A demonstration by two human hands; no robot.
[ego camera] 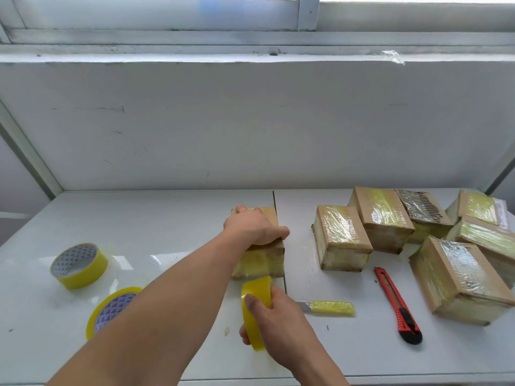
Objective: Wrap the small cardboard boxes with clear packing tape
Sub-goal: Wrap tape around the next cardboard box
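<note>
The box point(259, 246), at the centre of the frame, is held down by the left hand point(255, 227), whose fingers are curled over its top and right edge. The roll point(255, 310), just below the box in the lower centre, is gripped by the right hand point(274, 321), thumb on the outer face and fingers wrapped behind.

If the strip is pulled hard while the box is pinned from above only, the box could be dragged or tipped toward the lower edge of the frame. If the roll is tilted, the tape may be laid crooked or creased, or stuck to itself. Whether a strip runs from roll to box cannot be told.

The left forearm is stretched from the lower left diagonally up to the box; the right wrist is bent inward, with the roll held upright on edge.

The knife point(328, 307) lies just right of the right hand and could be knocked.
</note>
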